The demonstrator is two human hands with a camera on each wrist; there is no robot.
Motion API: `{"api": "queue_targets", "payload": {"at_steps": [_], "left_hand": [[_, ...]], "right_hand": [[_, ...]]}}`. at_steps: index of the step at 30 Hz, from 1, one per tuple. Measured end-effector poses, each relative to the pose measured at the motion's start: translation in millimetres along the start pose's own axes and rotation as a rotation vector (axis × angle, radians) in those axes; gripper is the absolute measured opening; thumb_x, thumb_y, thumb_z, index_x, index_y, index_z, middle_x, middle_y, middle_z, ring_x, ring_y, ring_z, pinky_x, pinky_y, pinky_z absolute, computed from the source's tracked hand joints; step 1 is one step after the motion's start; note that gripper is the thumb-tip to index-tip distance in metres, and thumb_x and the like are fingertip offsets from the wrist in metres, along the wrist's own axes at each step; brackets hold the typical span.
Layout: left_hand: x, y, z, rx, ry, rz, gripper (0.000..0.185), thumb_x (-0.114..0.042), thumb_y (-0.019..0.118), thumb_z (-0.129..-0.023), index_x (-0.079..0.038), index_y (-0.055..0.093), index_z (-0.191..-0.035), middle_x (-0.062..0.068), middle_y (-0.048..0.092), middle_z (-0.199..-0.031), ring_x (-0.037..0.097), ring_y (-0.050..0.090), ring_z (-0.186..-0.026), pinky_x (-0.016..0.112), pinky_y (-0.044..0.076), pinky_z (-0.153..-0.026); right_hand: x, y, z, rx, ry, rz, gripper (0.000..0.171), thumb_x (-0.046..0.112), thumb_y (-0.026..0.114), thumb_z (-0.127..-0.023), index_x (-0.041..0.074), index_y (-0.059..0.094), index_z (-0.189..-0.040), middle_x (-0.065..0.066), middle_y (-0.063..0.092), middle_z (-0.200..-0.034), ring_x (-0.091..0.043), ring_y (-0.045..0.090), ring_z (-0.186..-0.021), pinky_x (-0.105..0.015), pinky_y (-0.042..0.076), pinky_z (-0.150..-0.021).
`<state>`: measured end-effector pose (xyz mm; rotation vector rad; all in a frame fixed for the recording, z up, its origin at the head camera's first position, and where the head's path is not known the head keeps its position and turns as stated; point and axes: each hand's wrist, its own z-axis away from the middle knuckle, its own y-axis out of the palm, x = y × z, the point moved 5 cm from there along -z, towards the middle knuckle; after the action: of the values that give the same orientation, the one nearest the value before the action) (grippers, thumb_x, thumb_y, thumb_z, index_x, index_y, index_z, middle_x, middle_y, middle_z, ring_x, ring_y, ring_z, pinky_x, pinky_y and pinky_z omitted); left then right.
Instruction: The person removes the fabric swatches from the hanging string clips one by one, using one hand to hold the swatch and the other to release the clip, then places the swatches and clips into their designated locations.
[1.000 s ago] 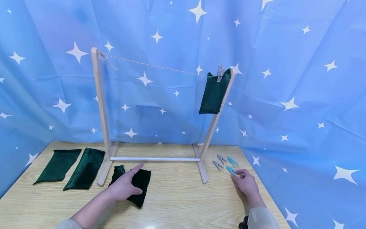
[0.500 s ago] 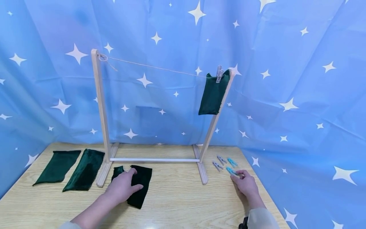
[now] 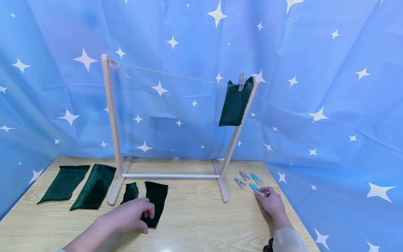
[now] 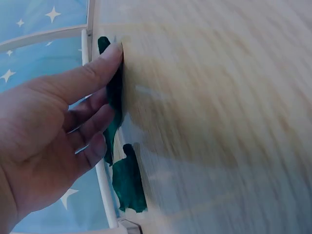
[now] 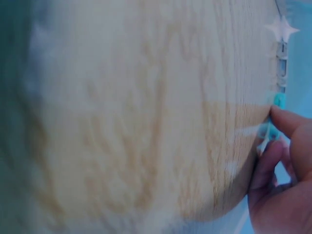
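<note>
Loosely bent, my left hand (image 3: pixel 130 213) hovers at a dark green velvet cloth (image 3: pixel 157 199) on the table; in the left wrist view its thumb and fingers are near the cloth's edge, and no grip shows. A smaller green piece of cloth (image 3: pixel 130 191) lies just left of it, partly behind the hand. On the right, my right hand (image 3: pixel 271 203) pinches the near end of a teal clothespin (image 3: pixel 254 187) between thumb and fingers, low at the table. The right wrist view shows the teal clothespin (image 5: pixel 271 130) between them.
A wooden frame (image 3: pixel 111 115) holds a string (image 3: pixel 170 73). One green cloth (image 3: pixel 234 105) hangs there under a clear clothespin (image 3: pixel 241 84). Two more green cloths (image 3: pixel 64 183) lie at the left. A teal clothespin (image 3: pixel 256 178) and two greyish-purple clothespins (image 3: pixel 240 182) lie beside the right hand.
My left hand has drawn back toward the near edge of the dark cloth, its fingers bending from outstretched to curved. The right hand stays in place at the teal clothespin.
</note>
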<state>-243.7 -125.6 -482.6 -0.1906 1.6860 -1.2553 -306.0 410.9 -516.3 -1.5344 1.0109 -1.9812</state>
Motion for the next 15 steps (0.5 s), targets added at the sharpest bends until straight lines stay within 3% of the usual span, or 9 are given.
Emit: {"api": "queue_targets", "payload": {"at_steps": [5, 9, 12, 15], "left_hand": [[2.6, 2.6, -2.0, 0.024, 0.010, 0.057, 0.024, -0.003, 0.081, -0.094, -0.022, 0.069, -0.100, -0.014, 0.060, -0.085, -0.002, 0.052, -0.075, 0.024, 0.049, -0.069], [3.0, 1.0, -2.5, 0.023, -0.004, 0.080, 0.023, -0.002, 0.074, -0.098, -0.021, 0.068, -0.110, -0.014, 0.061, -0.083, -0.002, 0.053, -0.071, 0.023, 0.048, -0.067], [1.6, -0.2, -2.9, 0.019, 0.016, 0.097, 0.023, -0.001, 0.069, -0.102, -0.020, 0.064, -0.111, -0.013, 0.060, -0.083, -0.001, 0.051, -0.069, 0.023, 0.046, -0.065], [0.5, 0.0, -3.8, 0.032, 0.028, 0.113, 0.020, -0.001, 0.066, -0.104, -0.021, 0.064, -0.107, -0.012, 0.060, -0.083, 0.000, 0.050, -0.069, 0.023, 0.046, -0.065]], "right_hand": [[0.8, 1.5, 1.7, 0.002, -0.003, -0.002, 0.052, 0.038, 0.064, -0.110, 0.001, 0.053, -0.146, -0.020, 0.056, -0.116, -0.021, 0.056, -0.063, -0.036, 0.045, -0.068], [4.8, -0.9, 3.2, -0.012, -0.022, 0.026, 0.054, 0.040, 0.064, -0.110, 0.000, 0.054, -0.145, -0.024, 0.058, -0.121, -0.031, 0.063, -0.085, -0.045, 0.051, -0.079], [7.3, -2.3, 4.2, -0.021, -0.032, 0.042, 0.054, 0.040, 0.064, -0.110, -0.001, 0.055, -0.144, -0.027, 0.059, -0.124, -0.039, 0.061, -0.104, -0.054, 0.052, -0.089], [6.1, -1.9, 4.6, -0.019, -0.022, 0.048, 0.053, 0.039, 0.064, -0.110, -0.001, 0.055, -0.144, -0.027, 0.059, -0.126, -0.042, 0.061, -0.109, -0.057, 0.051, -0.092]]}}
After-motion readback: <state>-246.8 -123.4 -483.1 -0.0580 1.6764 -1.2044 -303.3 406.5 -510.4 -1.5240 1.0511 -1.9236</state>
